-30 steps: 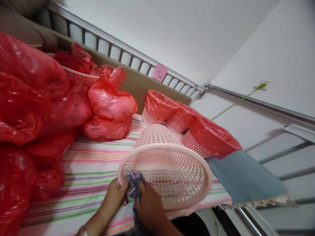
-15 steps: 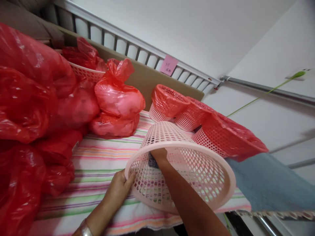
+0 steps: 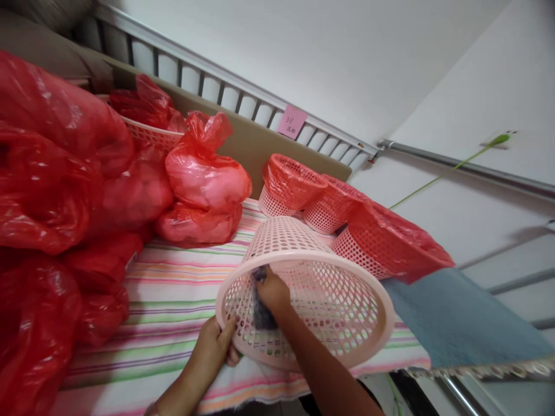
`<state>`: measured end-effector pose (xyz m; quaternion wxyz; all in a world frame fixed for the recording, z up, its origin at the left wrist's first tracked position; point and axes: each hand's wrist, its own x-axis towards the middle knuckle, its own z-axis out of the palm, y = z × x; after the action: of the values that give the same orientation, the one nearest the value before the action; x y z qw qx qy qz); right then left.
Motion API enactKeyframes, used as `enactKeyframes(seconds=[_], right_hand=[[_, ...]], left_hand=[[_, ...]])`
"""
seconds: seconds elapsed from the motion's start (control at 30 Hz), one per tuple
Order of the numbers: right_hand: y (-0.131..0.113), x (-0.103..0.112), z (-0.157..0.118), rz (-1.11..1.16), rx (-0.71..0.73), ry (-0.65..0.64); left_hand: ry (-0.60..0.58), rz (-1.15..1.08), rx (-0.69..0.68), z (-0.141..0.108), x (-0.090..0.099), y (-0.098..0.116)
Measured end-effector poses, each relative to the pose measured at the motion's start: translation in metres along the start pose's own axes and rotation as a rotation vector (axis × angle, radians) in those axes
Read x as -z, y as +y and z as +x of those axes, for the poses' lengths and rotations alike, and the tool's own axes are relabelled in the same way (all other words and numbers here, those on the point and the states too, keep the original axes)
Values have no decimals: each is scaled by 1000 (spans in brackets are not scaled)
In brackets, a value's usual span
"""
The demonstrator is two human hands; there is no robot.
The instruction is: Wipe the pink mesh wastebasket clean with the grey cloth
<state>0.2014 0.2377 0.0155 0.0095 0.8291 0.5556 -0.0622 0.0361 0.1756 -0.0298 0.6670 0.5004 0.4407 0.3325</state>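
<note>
A pink perforated plastic basket (image 3: 286, 240) lies on its side on a striped cloth (image 3: 173, 312), its round mouth facing me. My left hand (image 3: 214, 344) grips the left side of its rim, thumb inside and fingers outside. Reaching in through the mouth, my right hand (image 3: 274, 292) holds a dark grey cloth (image 3: 262, 306) against the inner left wall. Part of that cloth hangs below my fingers.
Several red plastic bags (image 3: 208, 173) are heaped at the left. Beyond the basket stand three pink baskets lined with red bags (image 3: 295, 179). A white railing (image 3: 212, 92) with a pink note (image 3: 292, 121) runs behind. Blue fabric (image 3: 468, 323) lies at the right.
My right hand has drawn back toward the basket's mouth and to the left, bringing more of the grey cloth into sight. My left hand stays on the rim. The view has shifted slightly.
</note>
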Motion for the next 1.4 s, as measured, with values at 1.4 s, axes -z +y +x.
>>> enactKeyframes(seconds=[1.4], right_hand=[[21, -33, -124, 78, 245, 56]], left_hand=[[15, 143, -99, 1, -2, 9]])
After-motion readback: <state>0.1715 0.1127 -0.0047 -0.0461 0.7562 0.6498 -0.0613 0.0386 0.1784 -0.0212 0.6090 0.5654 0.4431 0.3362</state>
